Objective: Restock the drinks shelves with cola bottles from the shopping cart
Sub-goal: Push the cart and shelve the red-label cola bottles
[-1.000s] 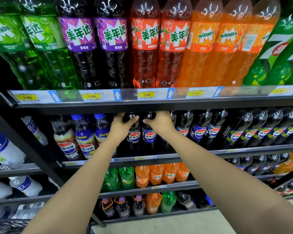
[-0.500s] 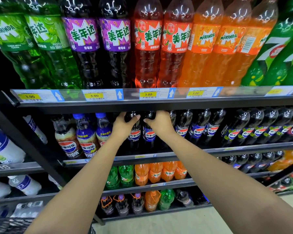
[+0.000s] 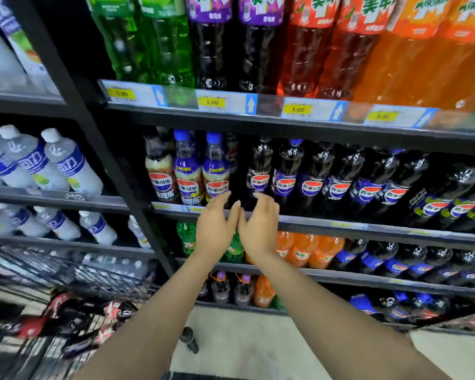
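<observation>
I see the cola bottles (image 3: 313,182) in a row on the middle shelf (image 3: 340,226), centre right of frame, below the big bottles (image 3: 258,50) along the top. The shopping cart (image 3: 102,275) sits lower left, water bottles (image 3: 61,163) above it.

Left hand (image 3: 216,229) and right hand (image 3: 259,229), empty (fingers loosely spread), hover side by side before Pepsi cola bottles (image 3: 285,174); shopping cart (image 3: 102,278) lower left.

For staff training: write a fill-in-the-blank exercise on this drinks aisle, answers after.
The left hand and right hand both hold ____.
The yellow price tag under the red bottles reads ____.
The shopping cart stands on the person's ____ side.
The bottles left of the black upright have ____ caps.
Missing words: nothing; 3.00; left; white.
</observation>
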`<state>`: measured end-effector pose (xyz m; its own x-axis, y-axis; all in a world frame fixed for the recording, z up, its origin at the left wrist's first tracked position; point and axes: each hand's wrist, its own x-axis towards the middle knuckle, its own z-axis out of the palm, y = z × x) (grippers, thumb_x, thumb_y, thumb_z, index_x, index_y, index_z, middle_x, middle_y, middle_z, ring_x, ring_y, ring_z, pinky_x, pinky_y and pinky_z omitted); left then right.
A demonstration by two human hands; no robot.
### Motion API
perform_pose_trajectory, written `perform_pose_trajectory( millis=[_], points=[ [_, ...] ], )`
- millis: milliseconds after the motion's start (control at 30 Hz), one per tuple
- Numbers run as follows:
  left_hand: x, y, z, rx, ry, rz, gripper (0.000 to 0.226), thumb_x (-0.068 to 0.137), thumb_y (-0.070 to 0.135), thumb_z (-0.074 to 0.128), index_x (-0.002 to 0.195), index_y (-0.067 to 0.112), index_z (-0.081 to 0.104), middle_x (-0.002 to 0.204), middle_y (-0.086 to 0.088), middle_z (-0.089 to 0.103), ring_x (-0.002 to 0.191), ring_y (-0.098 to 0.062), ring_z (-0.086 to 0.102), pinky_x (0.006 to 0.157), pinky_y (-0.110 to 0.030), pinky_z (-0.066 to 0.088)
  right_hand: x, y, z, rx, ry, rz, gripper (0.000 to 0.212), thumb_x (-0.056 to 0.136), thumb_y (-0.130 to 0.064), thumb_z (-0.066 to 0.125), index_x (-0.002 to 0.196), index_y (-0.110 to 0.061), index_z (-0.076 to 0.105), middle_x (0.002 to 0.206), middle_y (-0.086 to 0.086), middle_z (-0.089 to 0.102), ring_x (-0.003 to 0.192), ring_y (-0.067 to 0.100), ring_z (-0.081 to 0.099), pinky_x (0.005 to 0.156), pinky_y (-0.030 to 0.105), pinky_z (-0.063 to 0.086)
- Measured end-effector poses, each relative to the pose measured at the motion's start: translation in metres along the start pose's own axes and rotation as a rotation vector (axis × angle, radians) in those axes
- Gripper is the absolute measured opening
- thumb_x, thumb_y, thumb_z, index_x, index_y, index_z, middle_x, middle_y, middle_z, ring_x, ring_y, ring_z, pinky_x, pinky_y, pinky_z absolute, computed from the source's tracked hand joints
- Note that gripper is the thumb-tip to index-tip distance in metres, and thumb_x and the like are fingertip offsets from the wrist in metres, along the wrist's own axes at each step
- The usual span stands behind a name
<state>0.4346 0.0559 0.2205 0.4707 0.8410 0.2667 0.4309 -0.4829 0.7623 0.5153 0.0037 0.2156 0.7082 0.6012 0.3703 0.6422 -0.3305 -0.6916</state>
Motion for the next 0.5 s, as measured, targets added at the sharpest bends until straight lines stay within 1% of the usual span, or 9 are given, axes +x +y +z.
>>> perform_pose_trajectory(
  millis=[67,100,167,233,333,400,500],
  points=[
    [-0.021,-0.021,-0.006,0.185,0.031,-0.021,0.042,0.097,0.036,0.051,0.131,0.012,0.054,0.127,-0.004,0.060,0.116,-0.023,0.055,0.088,-0.034,0.047,-0.016,0.008,0.013,-0.078,-0.130,-0.032,0.044,0.083,-0.021,0.067,0.119,-0.001,0.054,0.114,0.015,0.058,0.110,0.034,0.051,0.094,0.043,0.045],
    [-0.031,-0.032,-0.009,0.276,0.030,-0.053,0.044,0.096,0.037,0.052,0.132,0.011,0.053,0.128,-0.006,0.059,0.117,-0.026,0.054,0.089,-0.037,0.047,-0.023,0.013,0.017,-0.143,-0.195,-0.060,0.047,0.081,-0.023,0.068,0.120,0.000,0.054,0.113,0.016,0.058,0.109,0.036,0.051,0.094,0.044,0.045],
    [-0.049,-0.053,-0.013,0.457,-0.005,-0.129,0.053,0.094,0.043,0.053,0.135,0.009,0.050,0.134,-0.012,0.055,0.122,-0.031,0.050,0.097,-0.041,0.045,-0.033,0.025,0.023,-0.296,-0.337,-0.121,0.053,0.082,-0.030,0.066,0.124,-0.002,0.052,0.116,0.017,0.057,0.110,0.038,0.051,0.095,0.045,0.042],
    [-0.069,-0.070,-0.014,0.607,-0.044,-0.225,0.063,0.091,0.050,0.053,0.139,0.011,0.047,0.139,-0.016,0.049,0.127,-0.035,0.045,0.105,-0.045,0.040,-0.041,0.037,0.025,-0.430,-0.533,-0.189,0.058,0.085,-0.039,0.061,0.131,-0.008,0.044,0.126,0.015,0.049,0.118,0.035,0.045,0.099,0.041,0.037],
    [-0.102,-0.080,-0.010,0.700,-0.073,-0.413,0.071,0.088,0.057,0.051,0.145,0.018,0.039,0.149,-0.017,0.037,0.137,-0.037,0.032,0.113,-0.048,0.028,-0.049,0.056,0.027,-0.557,-0.781,-0.327,0.062,0.089,-0.045,0.055,0.137,-0.011,0.035,0.135,0.015,0.041,0.124,0.034,0.039,0.102,0.040,0.035],
    [-0.124,-0.082,-0.005,0.739,-0.081,-0.515,0.075,0.087,0.062,0.048,0.147,0.021,0.032,0.153,-0.018,0.027,0.141,-0.037,0.023,0.115,-0.049,0.018,-0.055,0.065,0.027,-0.614,-0.879,-0.422,0.064,0.089,-0.049,0.054,0.137,-0.012,0.035,0.134,0.016,0.043,0.124,0.034,0.039,0.103,0.042,0.037],
    [-0.159,-0.083,0.001,0.753,-0.057,-0.717,0.082,0.083,0.068,0.047,0.148,0.022,0.027,0.155,-0.018,0.022,0.142,-0.037,0.019,0.115,-0.051,0.018,-0.063,0.072,0.027,-0.632,-0.984,-0.529,0.058,0.088,-0.047,0.057,0.132,-0.012,0.040,0.131,0.015,0.045,0.124,0.034,0.039,0.102,0.043,0.037]
  ],
)
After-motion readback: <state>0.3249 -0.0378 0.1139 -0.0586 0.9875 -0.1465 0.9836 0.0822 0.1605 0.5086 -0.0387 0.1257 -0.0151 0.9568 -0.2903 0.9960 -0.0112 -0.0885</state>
